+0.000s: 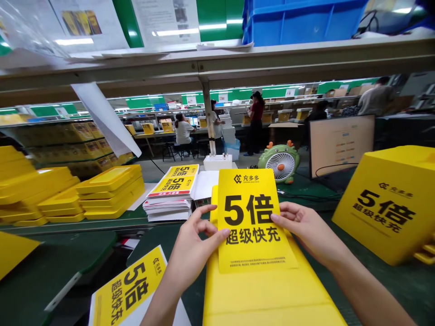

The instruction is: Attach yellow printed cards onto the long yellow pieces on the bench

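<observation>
Nearest us, a smooth, long yellow case (272, 299) lay on the dark green work surface (384, 274), its near top bare of print. To its left was a yellow printed sheet on white backing (132, 287).

Over the case's far part stood the piece in work, a flat yellow rectangular sheet with black lettering (253, 222). Our left hand (193, 246) held its left edge, thumb on the printed face; our right hand (307, 231) pinched the right edge, thumb in front and fingers behind. We judged it placed over the case but not yet settled; whether its lower end was stuck down we could not tell.

To the right, a boxy yellow case (387, 203) already bore the same lettering, so that one looked done. Beyond our left hand, a neat stack of yellow-and-white printed sheets (173, 185) suggested plenty was left, as did the piled shallow yellow plastic pieces (110, 190), which showed no print.

Farther off stood a green round-faced fan (280, 166) and a thin black-framed monitor (343, 145); people worked in the background.
</observation>
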A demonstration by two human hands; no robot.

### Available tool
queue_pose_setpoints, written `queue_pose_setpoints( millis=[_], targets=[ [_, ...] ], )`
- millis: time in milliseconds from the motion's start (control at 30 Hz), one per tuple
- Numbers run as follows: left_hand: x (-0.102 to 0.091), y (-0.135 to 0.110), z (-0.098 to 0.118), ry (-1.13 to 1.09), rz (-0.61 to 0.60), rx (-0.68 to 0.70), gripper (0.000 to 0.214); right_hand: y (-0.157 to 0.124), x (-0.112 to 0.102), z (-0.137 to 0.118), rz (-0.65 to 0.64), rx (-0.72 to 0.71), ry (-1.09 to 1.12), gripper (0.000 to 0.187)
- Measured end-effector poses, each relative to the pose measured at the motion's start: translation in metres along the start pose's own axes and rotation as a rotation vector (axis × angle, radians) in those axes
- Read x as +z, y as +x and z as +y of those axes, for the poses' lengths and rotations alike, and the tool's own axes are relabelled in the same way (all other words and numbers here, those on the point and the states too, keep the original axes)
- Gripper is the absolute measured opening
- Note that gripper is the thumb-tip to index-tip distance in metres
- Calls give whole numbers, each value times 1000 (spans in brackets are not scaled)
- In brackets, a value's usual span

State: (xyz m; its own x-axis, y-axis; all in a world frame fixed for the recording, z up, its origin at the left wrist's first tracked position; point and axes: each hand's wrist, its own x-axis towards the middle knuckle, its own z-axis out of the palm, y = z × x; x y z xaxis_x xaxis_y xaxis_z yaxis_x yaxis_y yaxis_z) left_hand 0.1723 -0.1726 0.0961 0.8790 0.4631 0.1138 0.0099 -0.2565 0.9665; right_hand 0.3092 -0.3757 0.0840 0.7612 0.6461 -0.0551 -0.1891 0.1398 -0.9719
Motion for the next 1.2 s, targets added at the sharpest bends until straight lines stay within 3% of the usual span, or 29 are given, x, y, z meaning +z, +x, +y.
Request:
queue_pose_setpoints(
  millis=[1200],
  targets=[
    [0,7,-2,22,-26,1,59,3,1,2,11,3,12,32]
  ],
)
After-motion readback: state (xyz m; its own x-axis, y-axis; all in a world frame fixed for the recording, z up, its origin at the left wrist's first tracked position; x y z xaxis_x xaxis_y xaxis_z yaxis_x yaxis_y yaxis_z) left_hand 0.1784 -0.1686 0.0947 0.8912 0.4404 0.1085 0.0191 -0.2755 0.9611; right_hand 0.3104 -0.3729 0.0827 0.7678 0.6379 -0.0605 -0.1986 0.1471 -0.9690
